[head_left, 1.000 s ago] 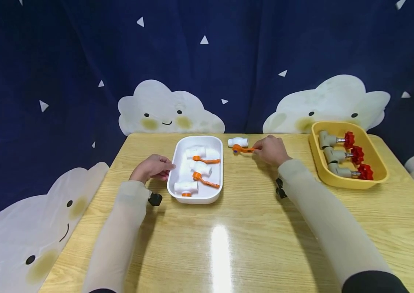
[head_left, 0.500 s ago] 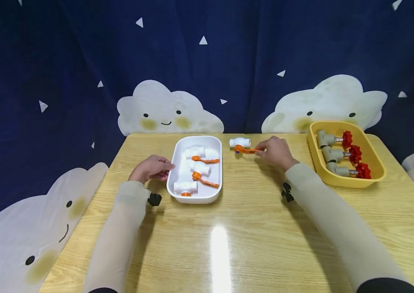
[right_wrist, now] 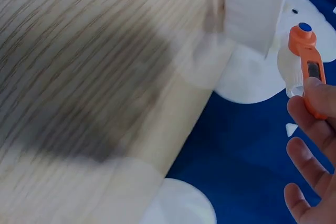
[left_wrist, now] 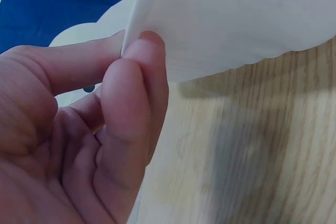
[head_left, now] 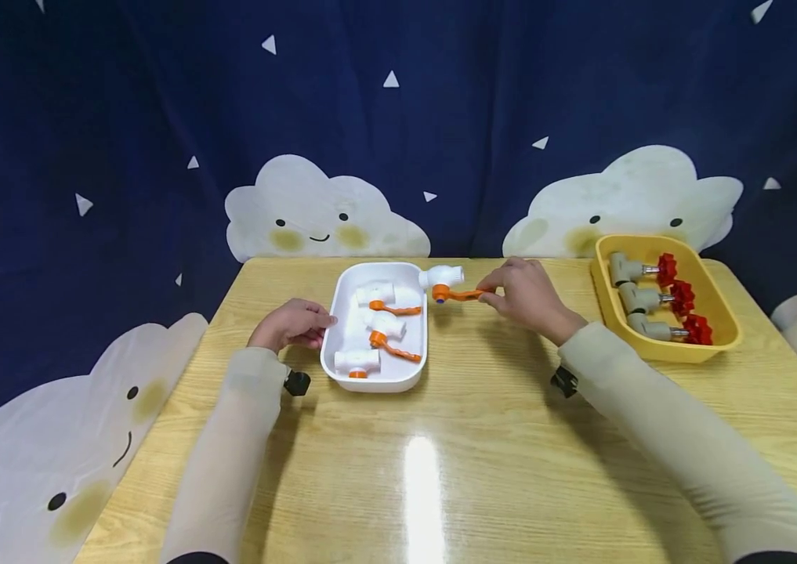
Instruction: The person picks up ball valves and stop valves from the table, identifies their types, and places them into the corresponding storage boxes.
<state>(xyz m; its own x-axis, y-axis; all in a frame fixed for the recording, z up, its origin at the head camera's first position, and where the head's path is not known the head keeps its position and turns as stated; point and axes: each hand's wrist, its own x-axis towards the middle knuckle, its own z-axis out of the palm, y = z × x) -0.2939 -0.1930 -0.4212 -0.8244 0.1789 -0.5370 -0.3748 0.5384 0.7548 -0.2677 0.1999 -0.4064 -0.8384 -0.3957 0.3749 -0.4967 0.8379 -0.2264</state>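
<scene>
A white ball valve with an orange lever (head_left: 443, 276) hangs above the table, beside the right rim of a white tray (head_left: 422, 368). My right hand (head_left: 527, 298) pinches the end of its lever between thumb and index finger; in the right wrist view the other fingers of that hand (right_wrist: 315, 145) are spread apart. My left hand (head_left: 292, 323) pinches the tray's left rim, thumb on one side and fingers on the other in the left wrist view (left_wrist: 115, 103). Inside the tray lie three more white valves (head_left: 385, 323) with orange levers; the lowest one's lever is mostly hidden.
A yellow tray (head_left: 708, 352) at the right back of the wooden table (head_left: 497, 454) holds three grey valves with red handwheels (head_left: 682, 298). Behind the table's back edge hangs a dark blue curtain (head_left: 342, 94) with white clouds.
My right hand has lifted the ball valve off the table and carried it left towards the white tray. The left hand has stayed on the tray's rim.
</scene>
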